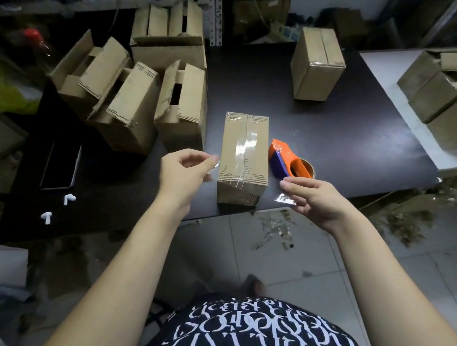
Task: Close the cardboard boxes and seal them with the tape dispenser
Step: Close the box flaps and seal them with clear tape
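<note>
Cardboard boxes with open brown flaps [134, 91] crowd our left, waiting. Our left hand [187, 169] pinches one end of a clear tape strip [286, 198], our right hand [312, 199] the other, stretched taut across the closed brown cardboard box [244, 157], probably to seal its near edge. Just beside it, the orange tape dispenser [291, 163] rests on the black table [364, 146].
</note>
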